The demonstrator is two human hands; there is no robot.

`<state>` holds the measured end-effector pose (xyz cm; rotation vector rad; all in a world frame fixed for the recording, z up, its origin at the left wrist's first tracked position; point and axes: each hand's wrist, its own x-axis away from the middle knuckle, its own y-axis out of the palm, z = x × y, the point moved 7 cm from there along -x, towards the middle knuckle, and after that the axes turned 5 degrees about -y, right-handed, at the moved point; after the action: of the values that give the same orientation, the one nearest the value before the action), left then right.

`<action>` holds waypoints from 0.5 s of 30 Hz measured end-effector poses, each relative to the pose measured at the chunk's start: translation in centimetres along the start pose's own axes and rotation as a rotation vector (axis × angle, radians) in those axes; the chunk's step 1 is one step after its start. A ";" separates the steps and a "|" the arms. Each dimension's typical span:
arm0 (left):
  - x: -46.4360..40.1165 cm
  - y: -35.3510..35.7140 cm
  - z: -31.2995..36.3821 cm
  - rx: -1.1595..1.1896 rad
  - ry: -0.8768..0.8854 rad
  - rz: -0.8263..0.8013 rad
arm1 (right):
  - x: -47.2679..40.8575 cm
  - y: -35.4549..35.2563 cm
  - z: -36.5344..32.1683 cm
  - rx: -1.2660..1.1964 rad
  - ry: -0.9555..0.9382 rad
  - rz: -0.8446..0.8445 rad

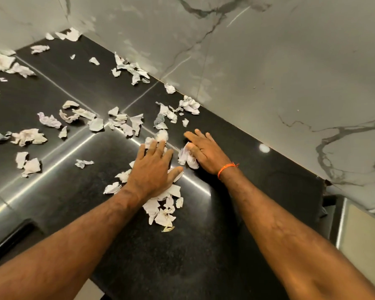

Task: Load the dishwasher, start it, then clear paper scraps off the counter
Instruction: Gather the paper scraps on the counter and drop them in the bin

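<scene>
While scraps [126, 124] litter the worktop [204, 245], your left hand [153, 169] presses flat, fingers spread, on a pile. Just right of it, your right hand [204, 151] rests open against a crumpled wad [187, 158].

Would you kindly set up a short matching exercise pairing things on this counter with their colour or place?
Things:
1. left hand
2. right hand
3. wrist thread
4. counter

Descriptions:
A. orange
B. black, glossy
C. flat on a pile of paper scraps
D. touching a crumpled scrap near the marble wall

Pairs: 1-C, 2-D, 3-A, 4-B
</scene>
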<state>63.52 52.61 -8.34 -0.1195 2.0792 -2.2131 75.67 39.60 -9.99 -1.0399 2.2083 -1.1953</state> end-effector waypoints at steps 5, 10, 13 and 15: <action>3.2 -0.4 0.9 0.077 0.170 -0.013 | 0.3 -0.5 1.4 0.149 0.261 0.087; 5.7 1.4 2.5 -0.041 0.287 -0.170 | 1.8 0.8 -2.2 -0.022 0.154 -0.074; 5.4 0.7 0.7 -0.044 0.164 -0.080 | 5.0 -3.6 -1.0 -0.135 0.343 0.307; 5.1 -0.3 -0.8 -0.065 0.114 0.005 | 8.7 -5.0 0.8 -0.024 0.493 0.508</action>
<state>58.34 52.81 -8.21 0.0067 2.2080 -2.1984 72.75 30.65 -6.32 -0.1529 2.6299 -1.2713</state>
